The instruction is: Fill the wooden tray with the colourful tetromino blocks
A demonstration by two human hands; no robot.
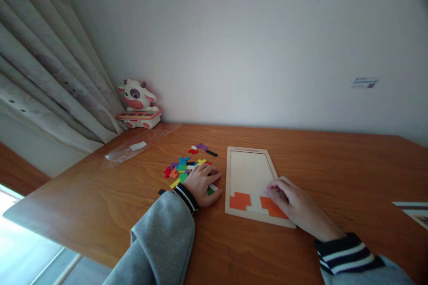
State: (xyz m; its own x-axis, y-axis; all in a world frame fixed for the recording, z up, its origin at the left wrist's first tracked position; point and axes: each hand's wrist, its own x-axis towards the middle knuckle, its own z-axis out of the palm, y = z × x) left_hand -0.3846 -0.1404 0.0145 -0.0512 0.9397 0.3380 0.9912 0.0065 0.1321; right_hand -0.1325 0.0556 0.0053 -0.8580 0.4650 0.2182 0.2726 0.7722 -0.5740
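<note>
A pale wooden puzzle tray (249, 170) lies flat on the brown table. Two orange pieces (240, 201) sit inside along its near edge. My right hand (294, 205) rests over the tray's near right corner, fingers curled onto the right orange piece (270, 207). My left hand (202, 183) lies palm down on the near end of a loose pile of coloured puzzle pieces (182, 167) left of the tray, fingers bent over a white and green piece (211, 189). I cannot tell if it grips one.
A cow-shaped toy (138, 103) stands at the back left by the curtain (43, 62). A clear plastic bag (129, 150) lies in front of it. Printed paper (414, 211) sits at the right table edge. The table's left edge (50, 187) drops off.
</note>
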